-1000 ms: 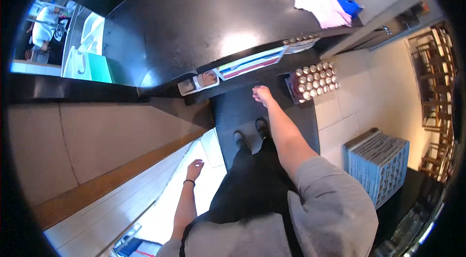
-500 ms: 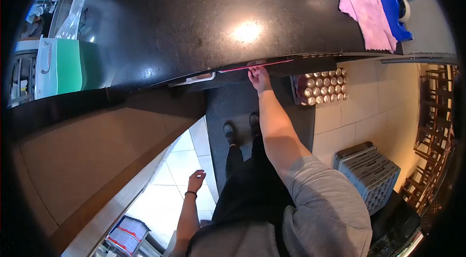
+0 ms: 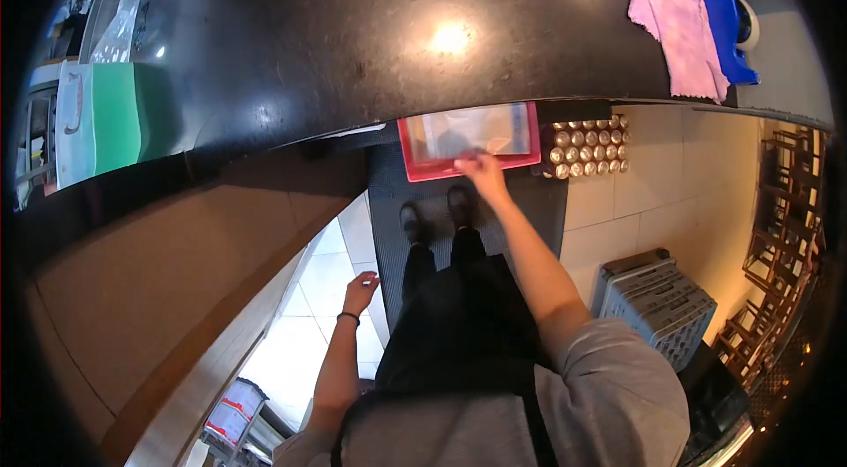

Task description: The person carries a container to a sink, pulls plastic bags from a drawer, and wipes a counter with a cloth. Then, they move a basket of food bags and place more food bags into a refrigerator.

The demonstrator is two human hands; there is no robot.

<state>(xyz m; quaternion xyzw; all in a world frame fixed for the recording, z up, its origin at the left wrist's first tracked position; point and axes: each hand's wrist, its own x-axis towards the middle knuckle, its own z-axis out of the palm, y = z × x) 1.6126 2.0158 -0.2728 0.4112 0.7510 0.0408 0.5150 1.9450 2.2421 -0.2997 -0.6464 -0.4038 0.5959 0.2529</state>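
Observation:
Under the front edge of the dark counter [image 3: 353, 34], a red-rimmed drawer [image 3: 472, 169] sticks out, with pale, flat contents that I cannot make out. My right hand [image 3: 482, 174] is closed on the drawer's front rim, near its middle. Lower and to the left, my left hand [image 3: 360, 292] hangs in the air above the pale floor tiles, its fingers loosely curled and apart, holding nothing. It wears a dark band at the wrist.
A pack of cans [image 3: 589, 149] stands on the floor right of the drawer. A grey crate [image 3: 660, 306] is farther right. On the counter lie a pink cloth [image 3: 675, 26], a blue tape dispenser [image 3: 729, 34] and a green and white box [image 3: 115, 118].
The red drawer has come out from under the counter toward me, with my right hand at its front rim. My left hand has moved slightly up.

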